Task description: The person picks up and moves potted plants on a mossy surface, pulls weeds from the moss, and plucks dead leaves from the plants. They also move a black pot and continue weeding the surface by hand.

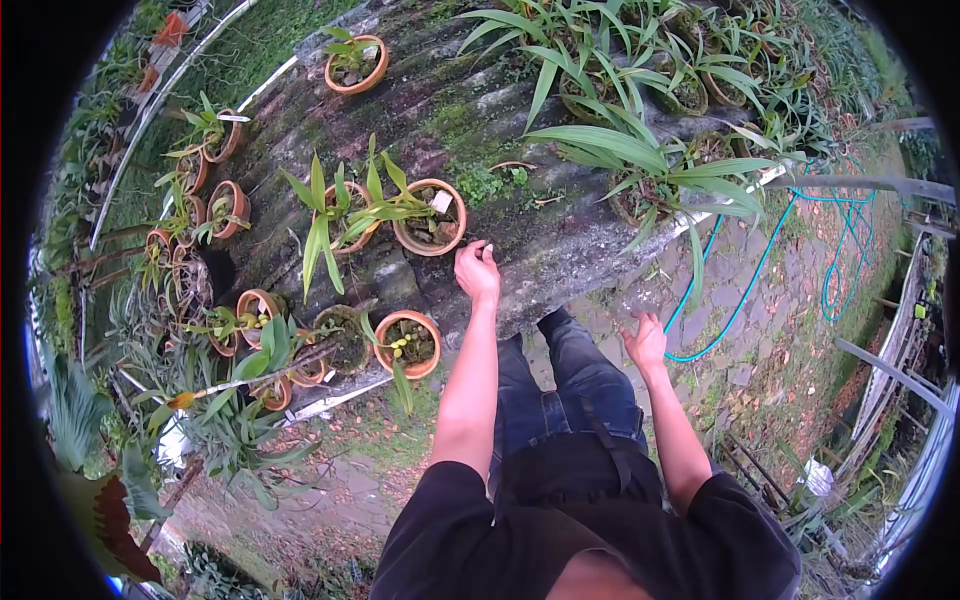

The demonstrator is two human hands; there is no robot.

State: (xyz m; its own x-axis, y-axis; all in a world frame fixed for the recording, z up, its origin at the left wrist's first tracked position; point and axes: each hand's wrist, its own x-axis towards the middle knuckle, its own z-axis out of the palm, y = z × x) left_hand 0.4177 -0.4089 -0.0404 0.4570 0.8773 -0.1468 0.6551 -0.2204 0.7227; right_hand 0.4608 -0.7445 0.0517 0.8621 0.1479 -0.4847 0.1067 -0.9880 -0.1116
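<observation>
My left hand [478, 270] is at the front rim of a terracotta pot [463, 222] on the mossy bench. Its fingers are curled together, and whatever they may hold is too small to make out. Inside that pot stands a leafy plant [393, 208] with a white tag [441, 202] beside it. Another terracotta pot [362, 238] with a long-leaved plant touches its left side. Over the paving, my right hand [645, 340] hangs away from the bench with its fingers apart, holding nothing.
A terracotta pot [432, 362] sits at the bench's near edge, left of my forearm. Several more line the left side, and one pot [382, 70] stands farther back. Large strap-leaved plants [650, 150] overhang the right edge. A green hose [735, 325] loops across the stone paving.
</observation>
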